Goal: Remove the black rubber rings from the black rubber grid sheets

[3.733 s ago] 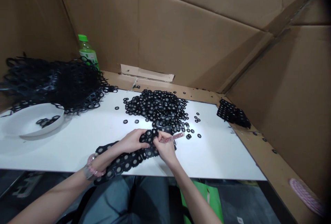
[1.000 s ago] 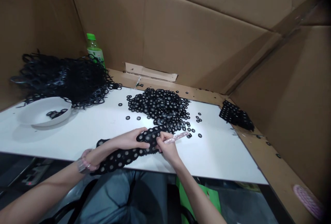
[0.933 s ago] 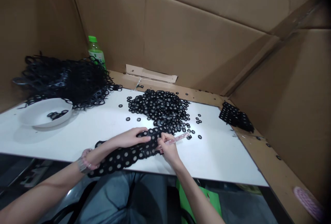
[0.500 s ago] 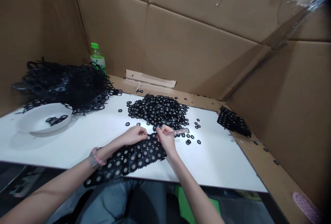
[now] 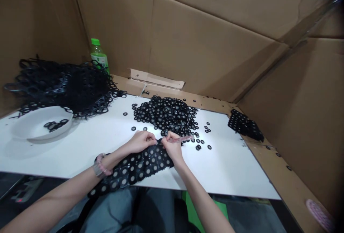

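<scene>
On tbl (image 5: 228, 172), bowl (image 5: 29, 124) w/ blk pcs (image 5: 55, 125), dotted sheet (image 5: 148, 162) in L fingers (image 5: 150, 135)

Green-capped btl (image 5: 99, 55) w/ green contents stands past your bench's (image 5: 228, 170) far edge, twd its L corner, base hidden. Brown cardbd walls (image 5: 209, 28) rise behind & at both sides; pale cardbd strip (image 5: 157, 79) low on the back one. Pink round pad (image 5: 319, 214), blurred, off your near R corner. Green bag-like item (image 5: 191, 208) below near edge.

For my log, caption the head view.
Left hand at dotted black sheet, right hand holding pinkish pen-like tool, near piled black discs.
</scene>
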`<state>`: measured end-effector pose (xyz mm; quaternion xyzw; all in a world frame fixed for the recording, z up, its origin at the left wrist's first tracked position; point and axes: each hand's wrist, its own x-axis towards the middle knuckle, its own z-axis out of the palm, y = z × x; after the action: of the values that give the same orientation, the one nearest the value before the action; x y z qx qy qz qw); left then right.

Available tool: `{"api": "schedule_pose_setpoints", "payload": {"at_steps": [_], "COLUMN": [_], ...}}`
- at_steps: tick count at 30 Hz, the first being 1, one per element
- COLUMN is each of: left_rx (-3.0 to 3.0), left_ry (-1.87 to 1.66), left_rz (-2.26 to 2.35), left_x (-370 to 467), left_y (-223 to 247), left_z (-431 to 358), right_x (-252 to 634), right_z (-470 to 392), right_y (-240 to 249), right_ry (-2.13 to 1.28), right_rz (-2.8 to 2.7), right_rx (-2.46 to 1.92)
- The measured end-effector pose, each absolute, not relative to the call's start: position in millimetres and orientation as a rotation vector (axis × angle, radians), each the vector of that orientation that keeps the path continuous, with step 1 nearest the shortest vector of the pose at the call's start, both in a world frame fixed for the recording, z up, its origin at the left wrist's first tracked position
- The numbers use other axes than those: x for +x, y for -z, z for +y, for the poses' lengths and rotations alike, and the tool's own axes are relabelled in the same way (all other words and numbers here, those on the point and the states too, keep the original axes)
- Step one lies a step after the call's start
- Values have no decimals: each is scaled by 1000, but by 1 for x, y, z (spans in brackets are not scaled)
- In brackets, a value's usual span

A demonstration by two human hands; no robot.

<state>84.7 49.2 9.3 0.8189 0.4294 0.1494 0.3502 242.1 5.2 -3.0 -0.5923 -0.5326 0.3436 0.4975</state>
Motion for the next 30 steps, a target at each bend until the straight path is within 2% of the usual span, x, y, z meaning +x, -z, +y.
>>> {"api": "schedule_pose_setpoints", "payload": {"at_steps": [14,22,30], "left_rx": [1917,2124,2233], "left_ry": [-467,-404,-139], "left_rz": [1027,1173,1159], "left_x": [84,93,96], "left_y": [5,-15,-12], "left_z": [55,42,44], "right_x": [232,250,252], "right_z": [4,6,-4], "right_y": [2,8,7], "right_ry": [-555,-901,-852], "right_rz": [-1569,-1037,-1190], "right_rx": [-1436,-1279,-1322]}}
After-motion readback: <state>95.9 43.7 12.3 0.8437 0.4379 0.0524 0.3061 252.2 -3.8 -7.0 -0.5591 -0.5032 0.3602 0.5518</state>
